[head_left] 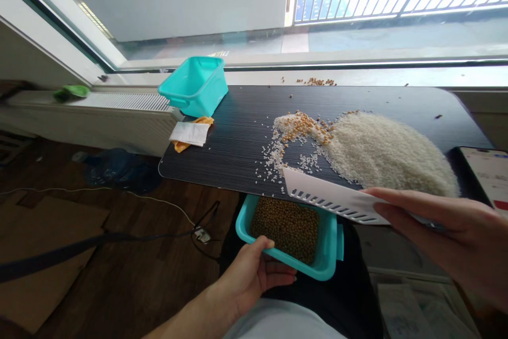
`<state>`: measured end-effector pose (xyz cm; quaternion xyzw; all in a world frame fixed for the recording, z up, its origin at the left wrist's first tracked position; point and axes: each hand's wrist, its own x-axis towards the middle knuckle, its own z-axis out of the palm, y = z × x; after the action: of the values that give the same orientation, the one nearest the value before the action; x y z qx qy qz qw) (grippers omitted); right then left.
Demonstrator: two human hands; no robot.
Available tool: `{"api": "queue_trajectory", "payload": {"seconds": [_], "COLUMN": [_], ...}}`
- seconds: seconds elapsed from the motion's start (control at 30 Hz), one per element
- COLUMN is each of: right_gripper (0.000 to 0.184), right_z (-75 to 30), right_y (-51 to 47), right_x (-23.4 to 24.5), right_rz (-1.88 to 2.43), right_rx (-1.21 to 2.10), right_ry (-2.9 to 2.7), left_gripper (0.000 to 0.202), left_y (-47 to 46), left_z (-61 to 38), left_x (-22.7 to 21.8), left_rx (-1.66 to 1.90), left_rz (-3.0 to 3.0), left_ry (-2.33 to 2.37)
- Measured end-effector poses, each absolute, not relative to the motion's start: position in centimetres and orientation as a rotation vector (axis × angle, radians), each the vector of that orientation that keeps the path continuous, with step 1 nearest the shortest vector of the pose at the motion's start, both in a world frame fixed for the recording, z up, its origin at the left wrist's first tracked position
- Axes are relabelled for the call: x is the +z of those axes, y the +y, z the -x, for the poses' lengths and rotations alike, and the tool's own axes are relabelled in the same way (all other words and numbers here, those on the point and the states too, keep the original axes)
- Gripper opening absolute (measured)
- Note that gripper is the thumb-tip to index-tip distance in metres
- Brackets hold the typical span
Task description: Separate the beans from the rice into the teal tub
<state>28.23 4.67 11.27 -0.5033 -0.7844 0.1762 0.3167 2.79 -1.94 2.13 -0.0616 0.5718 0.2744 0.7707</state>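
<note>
My left hand (260,270) grips the near rim of a turquoise plastic basket (243,217), thumb over the edge and fingers beneath. Small round tan beans (286,228) lie inside it, below the front edge of the dark tabletop (238,148). Pinched in my right hand (432,217) is a thin white slotted plastic piece (331,193), whose exact kind I cannot tell. Its far end is at the table's front edge, beside scattered white rice grains. A large rice heap (389,148) spreads behind my right hand, with orange-tan beans (304,125) mixed in at its left end.
Another turquoise basket (206,90) stands at the table's back left corner. A folded white tissue (189,133) rests on an orange cloth (180,146) near the left edge. At the far right lies a phone (484,170). Stray beans (317,82) sit on the windowsill.
</note>
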Motion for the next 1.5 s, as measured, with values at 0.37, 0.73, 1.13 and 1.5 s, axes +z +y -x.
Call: {"api": "queue_trajectory", "payload": {"seconds": [0.37,0.73,1.13,1.5], "right_gripper": [0.018,0.018,0.043,0.030], "right_z": [-28.9,-29.1,-29.2,-26.5], "right_y": [4.9,5.8,8.2,9.8], "right_x": [10.9,11.4,10.9,11.6], "right_rz": [1.400,1.475,1.770,1.742], "right_rx": [0.433,0.422,0.268,0.587], "right_ry": [-2.043,-2.011,-1.837,-1.811], "left_gripper": [0.012,0.012,0.015,0.017], "left_y": [-1.7,-1.6,-0.9,-0.8], "left_z": [-2.7,-2.5,-2.5,-2.3], "left_x": [1.9,1.7,1.6,1.8], "left_rx": [0.609,0.616,0.588,0.605], "left_rz": [0.145,0.174,0.172,0.188], "left_ry": [1.231,1.228,1.249,1.262]}}
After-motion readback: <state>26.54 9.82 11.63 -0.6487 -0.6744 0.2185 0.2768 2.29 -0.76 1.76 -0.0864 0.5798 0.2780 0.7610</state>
